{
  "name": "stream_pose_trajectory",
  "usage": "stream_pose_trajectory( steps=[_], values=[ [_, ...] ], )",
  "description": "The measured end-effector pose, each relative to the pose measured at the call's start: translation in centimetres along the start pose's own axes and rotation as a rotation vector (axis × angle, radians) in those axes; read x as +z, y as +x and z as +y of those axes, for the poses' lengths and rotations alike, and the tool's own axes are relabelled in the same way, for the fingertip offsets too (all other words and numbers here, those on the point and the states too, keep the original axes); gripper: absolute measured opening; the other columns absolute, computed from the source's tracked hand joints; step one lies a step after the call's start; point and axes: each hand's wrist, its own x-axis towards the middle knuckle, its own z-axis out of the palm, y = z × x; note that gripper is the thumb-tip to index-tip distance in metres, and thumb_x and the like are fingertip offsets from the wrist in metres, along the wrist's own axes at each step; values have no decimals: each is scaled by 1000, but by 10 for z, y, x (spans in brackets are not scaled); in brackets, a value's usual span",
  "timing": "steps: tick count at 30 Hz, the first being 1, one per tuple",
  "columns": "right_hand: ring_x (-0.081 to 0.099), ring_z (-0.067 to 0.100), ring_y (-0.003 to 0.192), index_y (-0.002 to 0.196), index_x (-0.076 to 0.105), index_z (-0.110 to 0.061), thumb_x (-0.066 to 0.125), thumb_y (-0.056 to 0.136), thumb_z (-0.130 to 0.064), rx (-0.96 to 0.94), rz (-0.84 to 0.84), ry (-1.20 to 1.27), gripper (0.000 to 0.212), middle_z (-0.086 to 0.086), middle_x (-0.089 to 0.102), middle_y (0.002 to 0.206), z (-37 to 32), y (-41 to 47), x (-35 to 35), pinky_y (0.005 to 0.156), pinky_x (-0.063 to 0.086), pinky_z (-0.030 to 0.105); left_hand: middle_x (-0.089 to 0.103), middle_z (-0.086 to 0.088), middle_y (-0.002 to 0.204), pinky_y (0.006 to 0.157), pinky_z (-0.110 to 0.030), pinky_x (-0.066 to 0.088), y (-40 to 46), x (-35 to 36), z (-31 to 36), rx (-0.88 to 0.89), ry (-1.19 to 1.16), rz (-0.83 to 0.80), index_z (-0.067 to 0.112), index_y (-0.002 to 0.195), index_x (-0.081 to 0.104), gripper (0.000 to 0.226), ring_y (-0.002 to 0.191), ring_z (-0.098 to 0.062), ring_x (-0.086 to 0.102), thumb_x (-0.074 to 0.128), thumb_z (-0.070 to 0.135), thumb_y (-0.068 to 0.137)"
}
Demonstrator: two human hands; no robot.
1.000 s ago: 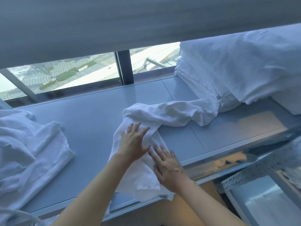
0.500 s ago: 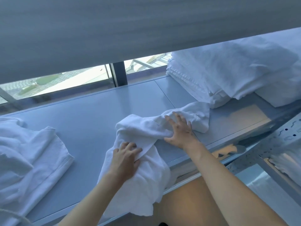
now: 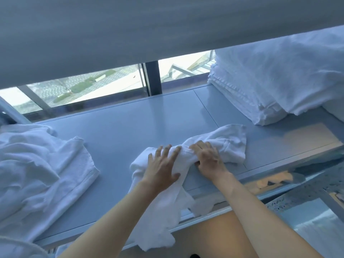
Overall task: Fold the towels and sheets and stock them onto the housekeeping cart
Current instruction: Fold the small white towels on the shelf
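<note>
The towel (image 3: 219,146) lies bunched and twisted on the counter (image 3: 149,116), one end spread toward the folded stack and the other trailing over the counter's near edge. The left hand (image 3: 162,164) lies flat on the towel's middle, fingers straight and spread. The right hand (image 3: 208,157) sits just beside it, fingers curled into the cloth and gripping a fold.

The step looks like spreading the towel flat before folding. To do it well, I judge the left hand should pin the cloth while the right draws its bunch away, and the hanging end should come up onto the counter first.

Counted: one towel in hand; one loose heap of white linen (image 3: 37,164) well apart from the towel, beyond the left hand; one folded stack (image 3: 270,86) near the towel's far end; two hands.
</note>
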Motion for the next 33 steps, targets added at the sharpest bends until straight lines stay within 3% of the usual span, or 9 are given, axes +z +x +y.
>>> stream_pose_trajectory(
  steps=[4, 11, 15, 20, 24, 26, 29, 33],
  values=[
    [60, 34, 109, 125, 67, -13, 62, 69, 10, 52, 186, 110, 61, 7, 63, 122, 44, -26, -13, 93, 51, 47, 55, 4, 132, 87, -40, 42, 24, 13, 28, 55, -14, 25, 34, 151, 35, 61, 116, -26, 57, 48, 20, 93],
    [63, 36, 93, 113, 69, -13, 68, 72, 3, 218, 373, -61, 44, 7, 68, 108, 110, -33, -85, 78, 48, 43, 60, 1, 112, 68, -35, 35, 56, -8, 79, 74, -241, 231, 30, 138, 50, 49, 95, -32, 61, 53, 14, 91],
    [64, 34, 97, 117, 70, -15, 63, 76, 2, 95, 455, -102, 45, 6, 69, 112, 81, 32, -124, 83, 44, 42, 60, 2, 124, 70, -37, 43, 54, -31, 52, -46, -362, 347, 30, 138, 48, 46, 101, -33, 61, 57, 20, 94],
    [48, 30, 129, 139, 57, -22, 65, 91, -19, -2, 487, -151, 49, 5, 53, 142, -27, 132, -118, 103, 37, 49, 60, -3, 132, 84, -42, 46, 19, -40, -33, -398, -518, 423, 22, 146, 44, 48, 115, -32, 61, 53, 39, 102],
    [41, 30, 136, 141, 51, -22, 62, 94, -23, -42, 350, 32, 48, 5, 43, 150, -108, 136, -48, 107, 36, 53, 46, -10, 141, 94, -47, 47, -26, -31, -85, -522, -354, 359, 15, 155, 34, 66, 126, -34, 51, 61, 24, 96],
    [31, 27, 145, 150, 41, -26, 53, 96, -21, -39, 143, 57, 55, 3, 33, 159, -125, 107, 3, 113, 30, 54, 45, -8, 143, 98, -45, 47, -45, -22, -97, -471, -367, 320, 16, 154, 37, 67, 129, -32, 48, 65, 22, 93],
    [20, 24, 153, 157, 32, -27, 44, 103, -35, 74, -89, 61, 56, 2, 21, 167, -118, 63, 57, 120, 19, 55, 40, -5, 152, 106, -45, 43, -60, -4, -104, -344, -330, 213, 21, 151, 43, 63, 134, -30, 46, 64, 26, 93],
    [22, 23, 154, 153, 42, -24, 43, 103, -41, 71, -92, 73, 52, 5, 28, 167, -96, 33, 71, 123, 13, 49, 30, -2, 163, 115, -41, 34, -61, 19, -101, -245, -196, 105, 26, 156, 35, 64, 146, -25, 33, 58, 40, 98]
  ],
)
